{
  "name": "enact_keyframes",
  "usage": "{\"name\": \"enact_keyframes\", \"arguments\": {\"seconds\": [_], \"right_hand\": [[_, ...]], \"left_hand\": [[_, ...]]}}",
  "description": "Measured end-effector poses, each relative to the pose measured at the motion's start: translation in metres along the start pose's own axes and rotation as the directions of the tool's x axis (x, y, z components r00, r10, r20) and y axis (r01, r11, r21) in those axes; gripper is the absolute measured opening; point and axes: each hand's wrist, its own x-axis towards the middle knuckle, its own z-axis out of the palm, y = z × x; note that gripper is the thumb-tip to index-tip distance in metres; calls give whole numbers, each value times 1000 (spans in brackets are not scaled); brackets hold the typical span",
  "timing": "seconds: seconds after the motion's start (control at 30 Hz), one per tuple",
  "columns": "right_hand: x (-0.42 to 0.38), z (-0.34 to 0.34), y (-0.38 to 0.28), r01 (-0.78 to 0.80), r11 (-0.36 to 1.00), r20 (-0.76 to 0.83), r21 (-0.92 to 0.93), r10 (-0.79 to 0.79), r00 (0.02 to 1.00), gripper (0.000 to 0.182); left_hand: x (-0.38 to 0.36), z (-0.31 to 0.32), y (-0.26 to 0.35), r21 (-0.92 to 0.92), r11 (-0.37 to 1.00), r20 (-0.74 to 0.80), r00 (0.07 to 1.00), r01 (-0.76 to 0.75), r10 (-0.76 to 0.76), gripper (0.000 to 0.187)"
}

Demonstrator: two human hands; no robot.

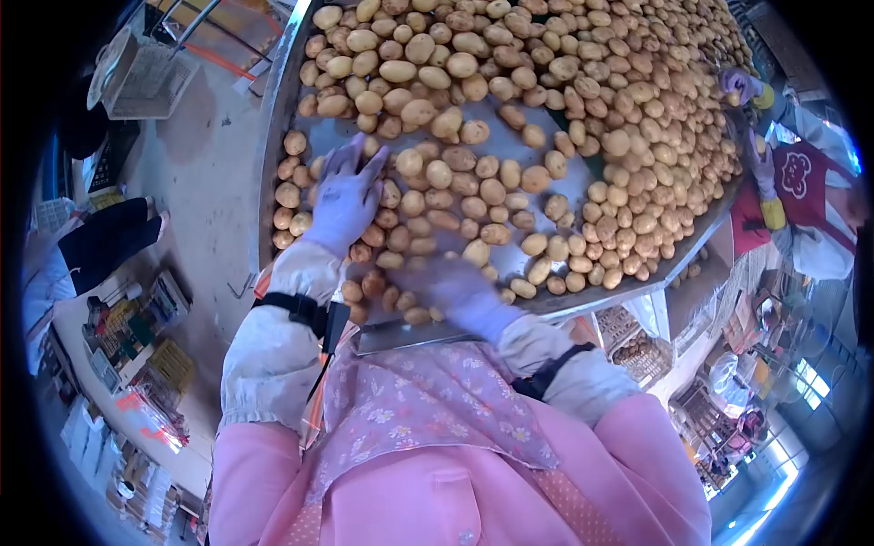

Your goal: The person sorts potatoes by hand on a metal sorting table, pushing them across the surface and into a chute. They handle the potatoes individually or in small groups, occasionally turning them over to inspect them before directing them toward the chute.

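Many potatoes (492, 191) are spread over a metal sorting table (341, 134), heaped more thickly toward the back and right. My left hand (344, 202), in a pale purple glove, lies among the potatoes near the table's left side with its fingers spread. It touches potatoes, and I see nothing gripped in it. My right hand (455, 289), gloved the same way, is over the potatoes near the front edge. Motion smears its fingers, so I cannot make out whether they hold anything.
Across the table at right, a co-worker's gloved hands (763, 168) are at the potatoes. Another person (100, 246) is on the left. Crates (150, 82) stand at upper left, and a basket of potatoes (640, 355) sits below the table's right front edge.
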Motion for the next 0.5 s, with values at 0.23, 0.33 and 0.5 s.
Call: {"name": "enact_keyframes", "arguments": {"seconds": [0.23,0.33,0.5], "right_hand": [[-12,18,-25,-178,950,291,255,100,951,30],[-52,-23,7,-417,583,51,698,540,840,28],[11,-29,35,-452,891,-60,-36,450,891,31]], "left_hand": [[-117,-21,27,192,980,111,993,-49,28,55],[-165,-27,35,39,999,69,998,-14,11,51],[-139,-24,59,-129,983,31,991,131,-128,37]]}}
